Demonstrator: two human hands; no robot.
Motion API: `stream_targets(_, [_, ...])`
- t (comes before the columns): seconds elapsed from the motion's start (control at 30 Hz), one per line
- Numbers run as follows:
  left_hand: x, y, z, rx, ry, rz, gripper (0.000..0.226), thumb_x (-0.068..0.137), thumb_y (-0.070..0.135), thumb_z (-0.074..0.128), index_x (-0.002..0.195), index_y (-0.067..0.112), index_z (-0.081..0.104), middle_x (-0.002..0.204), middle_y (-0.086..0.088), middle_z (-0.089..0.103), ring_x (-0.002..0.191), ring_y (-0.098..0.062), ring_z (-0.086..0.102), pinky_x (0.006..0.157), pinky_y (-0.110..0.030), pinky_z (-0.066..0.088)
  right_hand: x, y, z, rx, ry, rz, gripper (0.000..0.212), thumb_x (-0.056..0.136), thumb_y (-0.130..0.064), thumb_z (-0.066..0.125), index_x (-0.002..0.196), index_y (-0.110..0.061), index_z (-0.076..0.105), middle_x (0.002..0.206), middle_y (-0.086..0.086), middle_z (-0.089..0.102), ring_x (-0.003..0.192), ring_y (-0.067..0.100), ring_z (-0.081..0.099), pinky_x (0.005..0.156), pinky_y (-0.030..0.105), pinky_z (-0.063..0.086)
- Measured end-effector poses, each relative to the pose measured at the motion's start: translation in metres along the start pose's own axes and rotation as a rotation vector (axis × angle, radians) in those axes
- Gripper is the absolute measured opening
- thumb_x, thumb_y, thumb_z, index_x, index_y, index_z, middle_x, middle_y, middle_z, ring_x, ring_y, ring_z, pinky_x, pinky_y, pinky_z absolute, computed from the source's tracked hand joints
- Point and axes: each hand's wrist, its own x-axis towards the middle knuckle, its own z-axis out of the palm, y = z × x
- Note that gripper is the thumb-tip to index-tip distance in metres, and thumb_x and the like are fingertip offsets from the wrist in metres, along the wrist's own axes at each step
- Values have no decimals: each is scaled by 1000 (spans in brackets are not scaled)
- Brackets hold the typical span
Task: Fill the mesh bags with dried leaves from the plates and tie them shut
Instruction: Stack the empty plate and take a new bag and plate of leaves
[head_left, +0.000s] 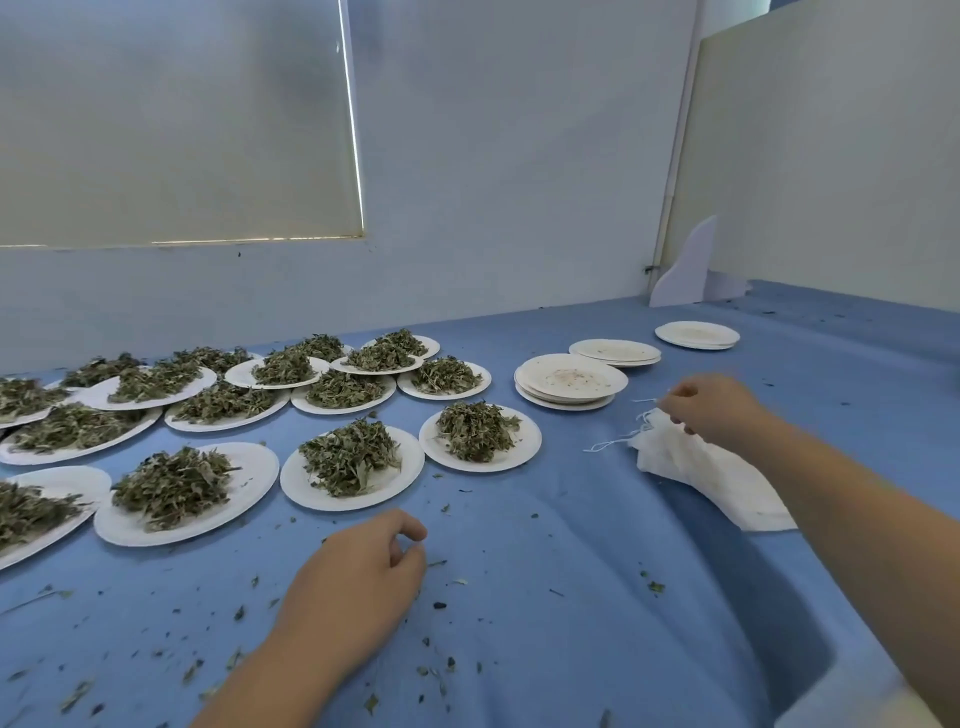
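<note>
Inspected a table under a blue cloth (519, 597). Found the left hand (358, 566) resting on the cloth near the front edge, fingers loosely curled, thumb close to the forefinger, nothing visible in the grasp.

Found the right hand (711, 410) reaching out to the right side, fingers curled down onto the far end of a pile of white mesh bags (701, 467) and pinching that end. Could not tell whether fabric or string sat between the fingertips. Noted thin white strings (608, 444) trailing leftward from the same end of the pile. Recorded the mesh bags lying flat and limp on the cloth, well to the right of the heaped plates.

Logged many white plates (332, 501) across the left half of the table, each heaped with dried leaves (348, 457), several overlapping toward the back wall. Placed the nearest row of three just beyond the left hand.

Logged three low stacks of emptied plates (571, 384) in a line at the back right, beyond the right hand, faint residue on the top ones.

Noted leaf crumbs (440, 605) scattered over the cloth around the left hand and along the front edge.
</note>
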Motion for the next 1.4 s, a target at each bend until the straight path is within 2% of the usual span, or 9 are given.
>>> stream_targets(0.1, [-2,1,0,-15,4,2,10,93,34,49,92,41,56,55,22,54,58,2,53,54,-22,39,-14,12,9,-225,-24,-42,41,88,-42,60,94,-2,64,92,16,65,81,24,59,71,38,46])
stream_targets(0.23, [-4,1,-1,-37,1,-1,10,94,32,51,94,40,56,55,23,55,57,3,53,54,-22,39,-29,14,20,-459,-46,-125,40,77,-56,61,93,-20,52,97,-1,57,82,15,52,67,31,42])
stream_targets(0.33, [-5,0,-1,-59,6,-2,12,93,30,51,93,40,56,55,22,56,56,3,54,55,-21,41,-36,7,26,-548,-63,-257,34,78,-50,55,104,-29,54,111,-6,45,96,15,50,75,31,43])
stream_targets(0.43, [-6,1,-2,-64,14,4,12,94,29,52,94,40,56,54,19,55,56,3,53,55,-21,41,-41,0,30,-718,-87,-370,30,77,-43,56,104,-30,57,113,-5,46,101,16,50,70,28,40])
stream_targets(0.67, [-8,1,-4,-74,17,4,11,94,29,51,95,39,56,53,18,55,56,3,54,56,-21,43,-46,-13,38,-844,-145,-296,16,78,-27,56,94,-23,55,105,0,46,89,19,51,63,28,38])
stream_targets(0.9, [-7,-1,-3,-67,21,-2,11,94,32,51,100,39,57,56,14,56,57,2,54,55,-20,38,-43,-10,51,-931,95,-266,22,90,-18,48,108,-24,59,114,-1,53,102,18,54,65,28,37])
stream_targets(1.03, [-7,-2,-3,-73,23,-10,11,93,32,51,98,40,56,55,15,56,58,0,55,58,-21,43,-42,-4,51,-808,142,-227,18,91,-16,44,94,-21,61,101,-2,57,87,16,51,62,26,37])
stream_targets(1.17, [-6,-2,-2,-70,27,0,11,94,32,51,100,39,56,60,11,55,61,-3,56,63,-24,48,-41,-11,38,-402,234,-202,30,91,-18,46,61,-19,52,73,1,55,65,18,50,50,26,31])
stream_targets(1.4, [-5,-4,0,-49,35,13,11,94,32,50,99,39,57,56,11,52,58,-3,52,62,-23,48,-40,-46,6,4,389,-236,15,94,-26,48,86,-19,58,76,-3,59,70,18,51,55,27,34])
